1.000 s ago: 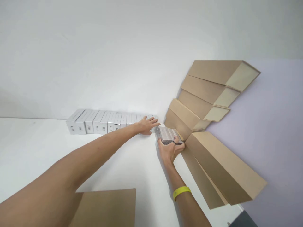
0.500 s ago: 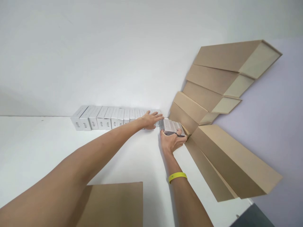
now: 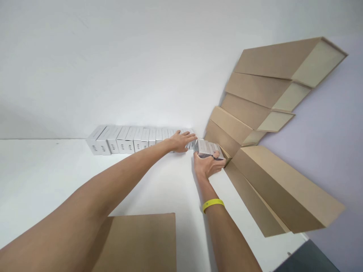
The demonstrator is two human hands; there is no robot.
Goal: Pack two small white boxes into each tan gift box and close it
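Note:
A long row of small white boxes (image 3: 129, 139) stands side by side against the back wall. My left hand (image 3: 181, 142) lies over the right end of that row, its fingers stretched out and touching the boxes. To its right, my right hand (image 3: 208, 163) is wrapped round a short group of several white boxes (image 3: 208, 147), with thumb and fingers at opposite ends. A yellow band (image 3: 213, 204) circles my right wrist. The group's right end is close to the brown cardboard boxes in the corner.
Several long brown cardboard boxes (image 3: 263, 81) are stacked along the right wall. Two more brown boxes (image 3: 283, 185) lie on the white surface (image 3: 159, 189) nearer to me. A brown cardboard piece (image 3: 141, 241) is at the front, and a dark object (image 3: 307, 258) shows at lower right.
The view has shifted slightly. Both hands stay in nearly the same place on the white boxes, with no clear change in hold.

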